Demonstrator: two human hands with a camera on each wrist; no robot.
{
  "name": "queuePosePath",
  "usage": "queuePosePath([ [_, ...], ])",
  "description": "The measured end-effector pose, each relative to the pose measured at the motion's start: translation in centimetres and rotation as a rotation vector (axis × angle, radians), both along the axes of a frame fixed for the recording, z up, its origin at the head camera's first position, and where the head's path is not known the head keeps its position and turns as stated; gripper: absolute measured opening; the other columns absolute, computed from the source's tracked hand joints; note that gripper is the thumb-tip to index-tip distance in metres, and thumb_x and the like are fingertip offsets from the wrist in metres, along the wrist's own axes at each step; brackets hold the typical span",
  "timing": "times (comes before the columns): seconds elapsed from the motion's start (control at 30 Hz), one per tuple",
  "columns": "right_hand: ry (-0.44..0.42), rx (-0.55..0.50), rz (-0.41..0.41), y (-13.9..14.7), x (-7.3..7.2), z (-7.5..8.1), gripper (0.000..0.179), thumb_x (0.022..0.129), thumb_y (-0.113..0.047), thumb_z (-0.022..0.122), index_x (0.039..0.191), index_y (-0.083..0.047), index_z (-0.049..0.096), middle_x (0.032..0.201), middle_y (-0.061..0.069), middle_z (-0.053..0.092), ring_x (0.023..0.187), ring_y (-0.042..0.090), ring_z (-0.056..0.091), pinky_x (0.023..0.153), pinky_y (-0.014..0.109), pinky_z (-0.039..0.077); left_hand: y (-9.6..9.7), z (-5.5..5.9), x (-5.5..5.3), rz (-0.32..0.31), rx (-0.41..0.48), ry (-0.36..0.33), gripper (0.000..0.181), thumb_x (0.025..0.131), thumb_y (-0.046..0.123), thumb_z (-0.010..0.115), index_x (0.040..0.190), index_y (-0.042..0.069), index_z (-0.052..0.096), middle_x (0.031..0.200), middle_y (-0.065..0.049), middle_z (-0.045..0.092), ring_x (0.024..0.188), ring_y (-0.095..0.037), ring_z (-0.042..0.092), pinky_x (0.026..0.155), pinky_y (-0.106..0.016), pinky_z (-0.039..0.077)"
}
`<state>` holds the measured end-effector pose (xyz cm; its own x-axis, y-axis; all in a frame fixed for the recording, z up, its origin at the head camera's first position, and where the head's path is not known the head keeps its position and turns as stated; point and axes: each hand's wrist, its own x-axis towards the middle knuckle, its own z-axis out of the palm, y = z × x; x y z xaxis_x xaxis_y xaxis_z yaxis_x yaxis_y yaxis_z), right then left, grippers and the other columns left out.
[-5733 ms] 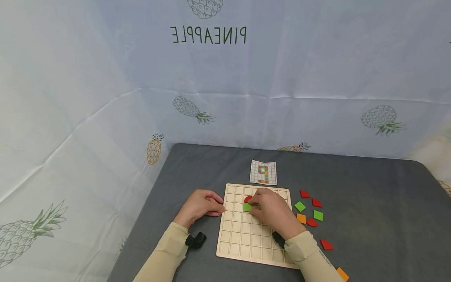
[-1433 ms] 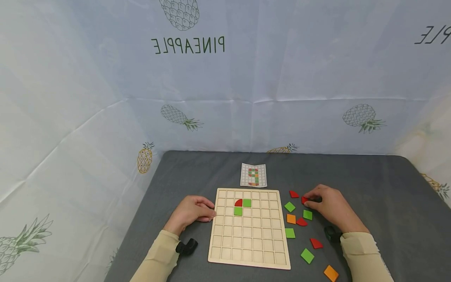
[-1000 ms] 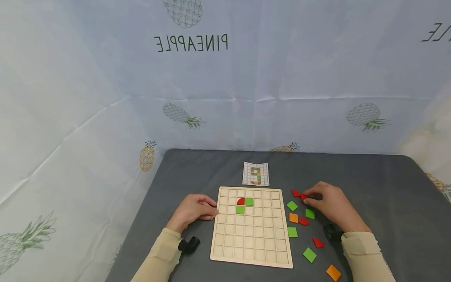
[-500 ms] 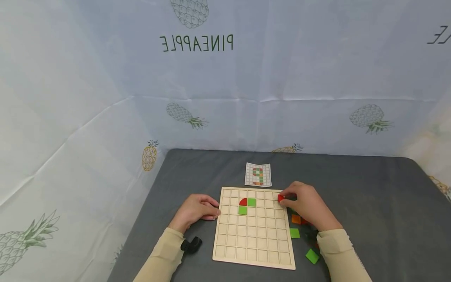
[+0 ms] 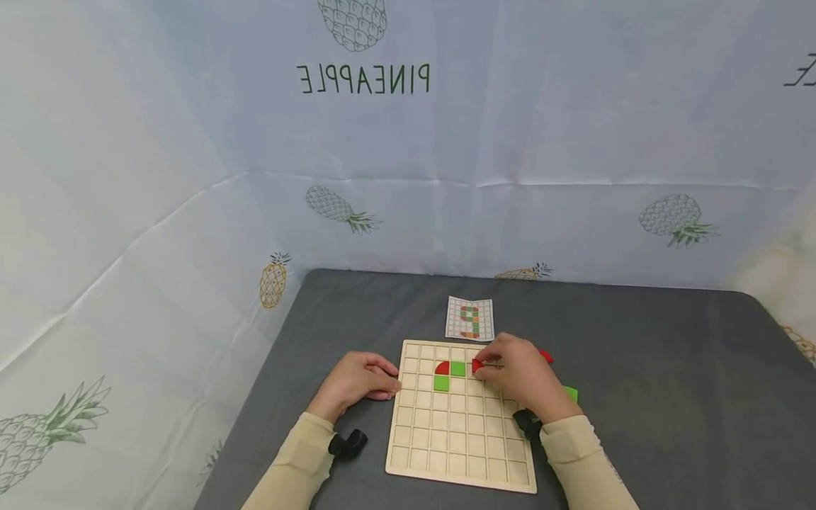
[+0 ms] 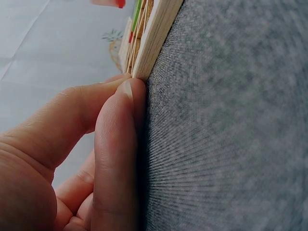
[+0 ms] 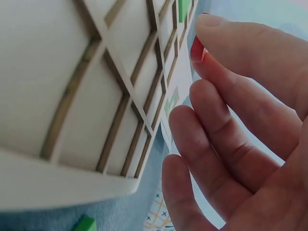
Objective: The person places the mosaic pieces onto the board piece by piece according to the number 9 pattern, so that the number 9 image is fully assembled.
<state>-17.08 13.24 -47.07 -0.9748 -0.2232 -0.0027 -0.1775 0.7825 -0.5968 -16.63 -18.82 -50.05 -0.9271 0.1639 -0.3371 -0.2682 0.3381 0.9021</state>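
Over the upper part of the grid board [image 5: 457, 443], the right hand [image 5: 524, 374] pinches a red piece [image 5: 477, 365] between thumb and fingers, above the cells and near the green tile [image 5: 457, 368]. Half a second earlier the same piece was at the board's right edge; before that, it was among the loose pieces beside it. The left hand [image 5: 357, 382] grips the board's left rim with finger and thumb, as in the earlier frames. The seated pieces are unchanged: a red quarter-round [image 5: 443, 367], the green tile to its right, and a second green tile [image 5: 441, 383] below it. The right hand and forearm hide most loose pieces; a red one [image 5: 545, 355] and a green one [image 5: 571, 393] show in part. A card [image 5: 469, 319] with a red, green and orange figure on a grid lies beyond the board on the grey table [image 5: 669, 368]. The hanging cloth [image 5: 542, 127] reads "PINEAPPLE" in mirror image; a second word is cut off at right.
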Motion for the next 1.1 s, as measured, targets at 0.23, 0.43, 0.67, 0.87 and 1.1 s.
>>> queuePosePath([
  [0.23, 0.035, 0.037, 0.017, -0.54, -0.03, -0.50, 0.013, 0.089, -0.018, 0.090, 0.100, -0.020, 0.085, 0.099, -0.006, 0.068, 0.089, 0.011, 0.064, 0.078, 0.034, 0.060, 0.06, -0.06, -0.09, 0.000, -0.005, 0.000, 0.029, 0.082, 0.014, 0.094, 0.106, 0.004, 0.080, 0.084, -0.006, 0.080, 0.075, -0.015, 0.079, 0.073, -0.030, 0.068],
  [0.43, 0.034, 0.031, 0.020, -0.64, -0.10, -0.75, 0.012, 0.089, -0.017, 0.090, 0.098, -0.021, 0.084, 0.100, -0.007, 0.068, 0.093, 0.012, 0.066, 0.083, 0.037, 0.062, 0.07, -0.08, -0.19, 0.000, -0.001, -0.004, 0.030, 0.082, 0.014, 0.094, 0.106, 0.004, 0.080, 0.084, -0.007, 0.080, 0.076, -0.015, 0.079, 0.073, -0.031, 0.068],
  [0.67, 0.030, 0.037, 0.032, -0.73, -0.38, -1.04, 0.012, 0.089, -0.017, 0.090, 0.098, -0.022, 0.084, 0.100, -0.006, 0.069, 0.092, 0.012, 0.066, 0.082, 0.037, 0.062, 0.05, 0.01, -0.13, 0.008, 0.002, -0.015, 0.030, 0.081, 0.013, 0.094, 0.106, 0.004, 0.080, 0.084, -0.007, 0.080, 0.076, -0.015, 0.079, 0.073, -0.031, 0.068],
  [0.87, 0.034, 0.048, 0.035, -0.79, -0.44, -0.95, 0.012, 0.089, -0.016, 0.090, 0.098, -0.021, 0.084, 0.100, -0.006, 0.069, 0.091, 0.012, 0.065, 0.082, 0.037, 0.061, 0.03, 0.14, -0.09, 0.008, 0.000, -0.013, 0.030, 0.081, 0.013, 0.094, 0.107, 0.005, 0.080, 0.083, -0.006, 0.080, 0.076, -0.015, 0.079, 0.073, -0.031, 0.068],
  [1.1, 0.033, 0.045, 0.038, -0.84, -0.46, -0.91, 0.012, 0.089, -0.015, 0.089, 0.099, -0.020, 0.084, 0.100, -0.006, 0.069, 0.090, 0.012, 0.064, 0.082, 0.036, 0.061, 0.07, 0.11, -0.17, 0.012, 0.002, -0.020, 0.030, 0.081, 0.012, 0.094, 0.106, 0.005, 0.080, 0.084, -0.006, 0.080, 0.076, -0.015, 0.079, 0.073, -0.031, 0.068],
])
